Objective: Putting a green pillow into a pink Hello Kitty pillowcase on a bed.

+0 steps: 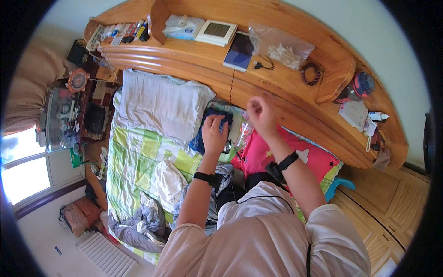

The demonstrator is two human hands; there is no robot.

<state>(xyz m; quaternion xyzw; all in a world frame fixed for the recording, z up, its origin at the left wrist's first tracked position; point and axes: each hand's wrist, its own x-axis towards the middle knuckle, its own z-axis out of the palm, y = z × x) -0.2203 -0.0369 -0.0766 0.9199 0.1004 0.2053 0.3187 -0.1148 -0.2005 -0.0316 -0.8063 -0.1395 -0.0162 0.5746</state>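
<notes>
My left hand (pixel 214 133), fingers apart, is over a dark blue folded cloth (pixel 198 137) on the bed. Whether it touches the cloth I cannot tell. Farther right, my right hand (pixel 262 116) is raised near the headboard's lower front, its fingers curled into a ring; nothing clearly shows inside them. Between the two hands lies a clear plastic bottle (pixel 243 133). Below my right hand is a pink pillow (pixel 294 149) with star prints. A pale grey pillow (pixel 162 104) rests to the left of the blue cloth.
The wooden headboard shelf (pixel 211 55) holds a tablet (pixel 239 51), a digital clock (pixel 216 33), a bag of cotton swabs (pixel 285 52) and a bead bracelet (pixel 310 73). Crumpled clothes (pixel 148 221) lie on the green checked sheet (pixel 129 152). A small fan (pixel 78 80) stands at left.
</notes>
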